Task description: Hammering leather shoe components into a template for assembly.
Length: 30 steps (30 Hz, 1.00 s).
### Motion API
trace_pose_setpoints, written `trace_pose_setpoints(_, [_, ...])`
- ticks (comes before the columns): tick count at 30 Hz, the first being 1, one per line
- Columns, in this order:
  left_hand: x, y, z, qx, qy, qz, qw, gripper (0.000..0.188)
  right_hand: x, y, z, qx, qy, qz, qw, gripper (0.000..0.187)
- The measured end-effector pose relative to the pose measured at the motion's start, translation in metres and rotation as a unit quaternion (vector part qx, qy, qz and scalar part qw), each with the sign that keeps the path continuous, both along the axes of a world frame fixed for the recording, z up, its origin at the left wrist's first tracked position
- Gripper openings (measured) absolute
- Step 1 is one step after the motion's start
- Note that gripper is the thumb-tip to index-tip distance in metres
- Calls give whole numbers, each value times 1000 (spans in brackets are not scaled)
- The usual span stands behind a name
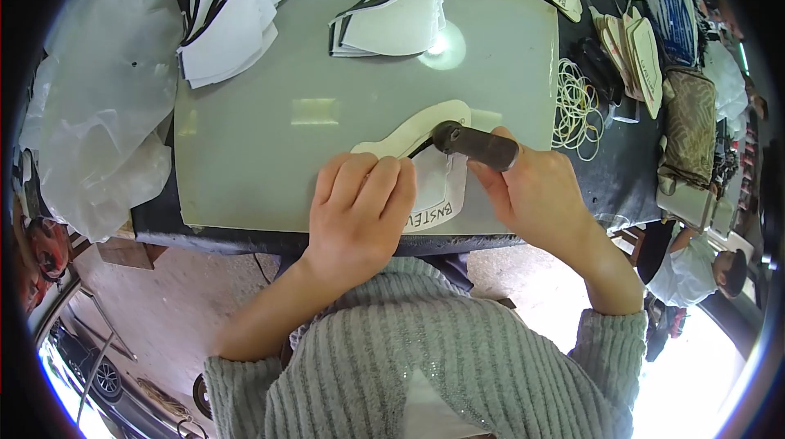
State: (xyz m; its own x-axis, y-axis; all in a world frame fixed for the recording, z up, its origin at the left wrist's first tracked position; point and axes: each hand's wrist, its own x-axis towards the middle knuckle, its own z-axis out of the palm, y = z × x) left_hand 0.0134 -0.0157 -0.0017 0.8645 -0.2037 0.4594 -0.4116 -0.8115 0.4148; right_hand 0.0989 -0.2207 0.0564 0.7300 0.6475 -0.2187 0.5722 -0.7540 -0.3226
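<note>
The grey-green sheet [245, 153] on the tabletop [621, 165] looks smooth and rather glossy, for it returns the lamp as a bright spot; the dark covering of the tabletop itself shows a duller shine; the cream template [399, 138] seems to be of stiff card, smooth and nearly matt; the dark tool [488, 149] appears metallic, with a low sheen; the stacked white pieces [229, 47] have flat, matt faces; the bag [110, 87] is thin translucent plastic, wrinkled and shiny; the sweater [458, 349] is soft ribbed knit; the block [131, 253] resembles plain wood; the floor [172, 300] looks rough, like concrete.
</note>
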Motion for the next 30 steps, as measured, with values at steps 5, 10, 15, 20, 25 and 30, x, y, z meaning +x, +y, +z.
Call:
trace_pose_setpoints(5, [4, 2, -4, -80, 36, 40, 995, 28, 2, 5, 2, -10, 10, -2, 1000, 24])
trace_pose_setpoints(10, [0, -1, -12, 6, -57, 17, 998, 30, 0, 3, 2, -16, -2, -3, 1000, 24])
trace_pose_setpoints(15, [-1, -2, -2, 115, -40, -10, 993, 28, 0, 9, 13, -8, 10, 1, 1000, 24])
trace_pose_setpoints(20, [1, 2, 1, 109, -50, -36, 992, 28, -8, 18, 18, 14, -2, 22, 1000, 22])
trace_pose_setpoints(25, [2, 1, -1, 107, -58, -31, 992, 30, -8, 16, 14, 108, -23, 8, 994, 29])
trace_pose_setpoints(30, [4, 9, 1, -53, 44, 7, 998, 30, -13, 16, 4, -42, -6, 33, 999, 28])
